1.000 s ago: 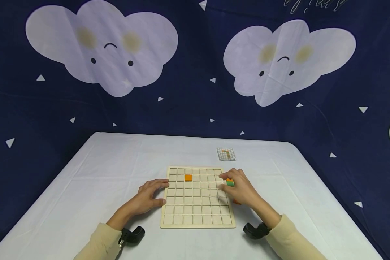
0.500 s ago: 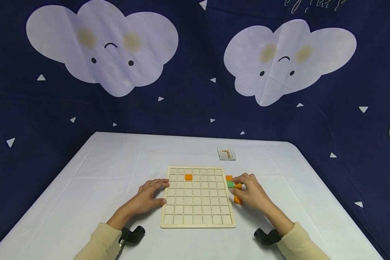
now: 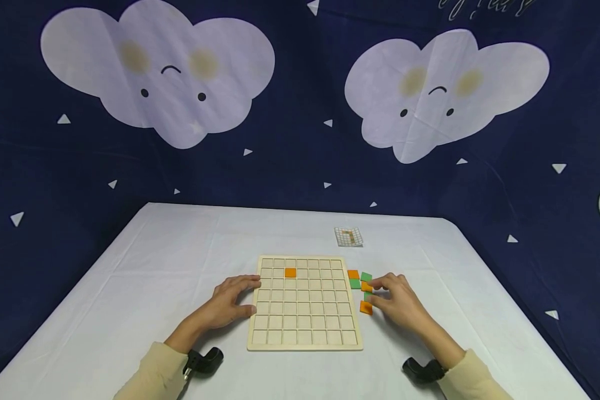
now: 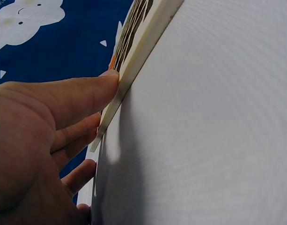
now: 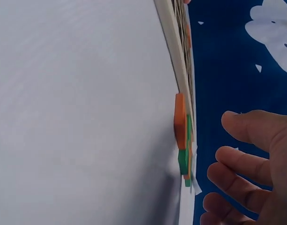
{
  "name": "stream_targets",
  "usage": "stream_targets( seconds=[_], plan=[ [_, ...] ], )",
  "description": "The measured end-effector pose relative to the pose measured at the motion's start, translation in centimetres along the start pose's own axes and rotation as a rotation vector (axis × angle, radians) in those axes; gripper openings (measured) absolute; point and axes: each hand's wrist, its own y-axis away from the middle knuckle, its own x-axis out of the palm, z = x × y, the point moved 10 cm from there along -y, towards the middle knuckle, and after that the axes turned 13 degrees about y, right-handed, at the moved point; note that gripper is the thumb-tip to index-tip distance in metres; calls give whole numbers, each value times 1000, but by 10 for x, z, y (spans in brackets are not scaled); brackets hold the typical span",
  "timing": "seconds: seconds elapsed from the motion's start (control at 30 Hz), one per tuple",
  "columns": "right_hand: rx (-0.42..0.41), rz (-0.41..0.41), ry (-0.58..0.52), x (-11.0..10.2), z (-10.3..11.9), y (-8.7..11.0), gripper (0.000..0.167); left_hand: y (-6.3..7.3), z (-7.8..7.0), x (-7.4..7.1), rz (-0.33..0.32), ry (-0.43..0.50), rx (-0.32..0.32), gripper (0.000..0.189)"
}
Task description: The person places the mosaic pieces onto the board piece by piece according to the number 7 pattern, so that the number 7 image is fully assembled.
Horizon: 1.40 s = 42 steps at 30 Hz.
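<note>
A square wooden grid board (image 3: 305, 349) lies on the table. One orange tile (image 3: 290, 273) sits in a cell of its second row from the far side. My left hand (image 3: 226, 304) touches the board's left edge; in the left wrist view the thumb (image 4: 94, 93) lies against the rim. To the right of the board my right hand (image 3: 400, 303) hovers beside several loose tiles, its fingers apart with nothing between them. Among these are a near orange tile (image 3: 366, 308), a middle orange tile (image 3: 365, 286) and a green tile (image 3: 355, 284). Fingertips partly cover some tiles.
Beyond the board's far right corner lies a small card (image 3: 348, 237) with a printed grid pattern. A white cloth (image 3: 205, 233) covers the table. A dark blue backdrop (image 3: 300, 166) with clouds hangs behind it.
My right hand has moved right, from over the board's right edge to beside the loose tiles, uncovering several of them. The left hand has stayed on the board's edge.
</note>
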Motion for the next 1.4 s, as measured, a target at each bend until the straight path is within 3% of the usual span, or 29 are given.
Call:
stream_targets(
  seconds=[0.83, 1.4],
  plan=[
    [-2, -10, 87, 6, -20, 6, 29, 0, 2, 0, 1, -1, 5, 50],
    [-41, -34, 130, 9, -14, 2, 25, 0, 2, -1, -2, 0, -1, 51]
  ],
)
